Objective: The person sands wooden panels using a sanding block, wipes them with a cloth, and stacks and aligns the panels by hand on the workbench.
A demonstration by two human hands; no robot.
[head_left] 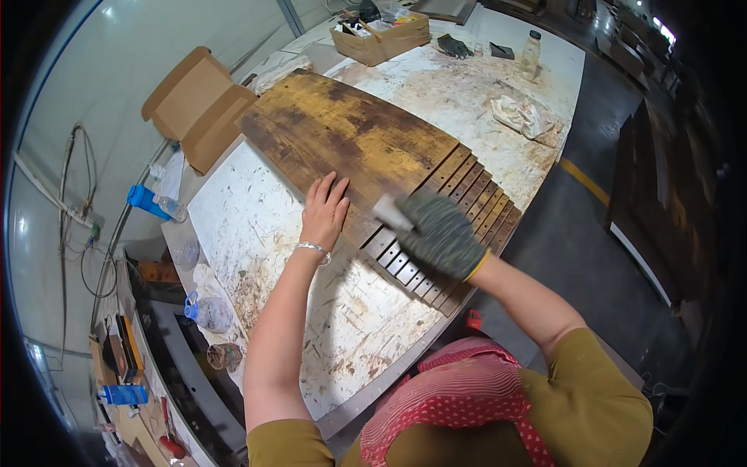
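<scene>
A stack of dark brown wooden boards (334, 132) lies on the stained white worktable, fanned out in steps at the near end. The top board shows worn yellow-brown patches; the stepped edges (478, 187) below carry rows of small dark holes. My bare left hand (324, 210) rests on the top board near its left edge, fingers spread. In a grey-green knit glove, my right hand (441, 233) is closed on a small whitish pad (393, 213) against the top board's near end. Motion blurs the pad, and I cannot tell its material.
An open cardboard box (198, 109) stands left of the boards. Farther back are a carton of supplies (381, 39), a dark glove (454, 47), a clear bottle (531, 56) and a crumpled cloth (526, 118). Plastic bottles (208, 311) line the left side.
</scene>
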